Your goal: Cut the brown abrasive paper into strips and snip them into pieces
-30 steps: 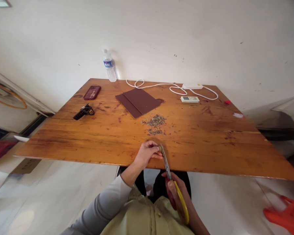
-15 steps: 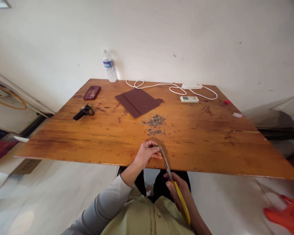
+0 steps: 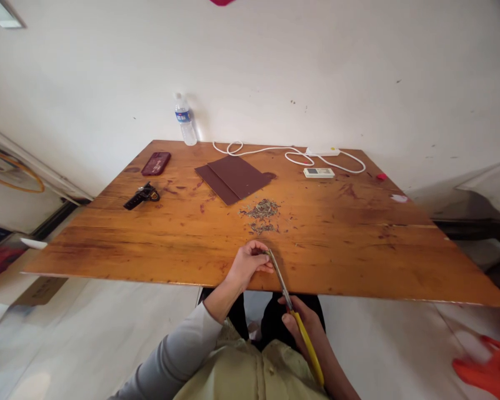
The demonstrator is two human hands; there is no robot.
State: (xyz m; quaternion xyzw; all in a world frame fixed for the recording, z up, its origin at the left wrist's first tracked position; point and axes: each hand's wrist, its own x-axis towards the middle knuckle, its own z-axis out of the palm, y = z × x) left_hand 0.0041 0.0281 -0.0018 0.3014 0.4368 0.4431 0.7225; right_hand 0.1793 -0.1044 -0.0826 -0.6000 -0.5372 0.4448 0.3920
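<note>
My right hand (image 3: pixel 306 328) grips the yellow handles of a pair of scissors (image 3: pixel 291 308), whose closed steel blades point up and left over the near edge of the wooden table (image 3: pixel 358 244). My left hand (image 3: pixel 248 264) rests on that edge with its fingers pinched together right at the blade tips, on something too small to name. Just beyond my left hand lies a small pile of grey-green clippings (image 3: pixel 263 212).
Farther back lie dark red sheets (image 3: pixel 233 176), a maroon case (image 3: pixel 156 163), a black tool (image 3: pixel 140 195), a water bottle (image 3: pixel 185 121), a white remote (image 3: pixel 319 173) and a white power strip with cable (image 3: pixel 323 152). An orange object (image 3: pixel 489 372) lies on the floor, lower right.
The view has tilted slightly, shifting the table a little lower in frame. The scissor blades have swung slightly left toward my left fingers. Both hands stay in place.
</note>
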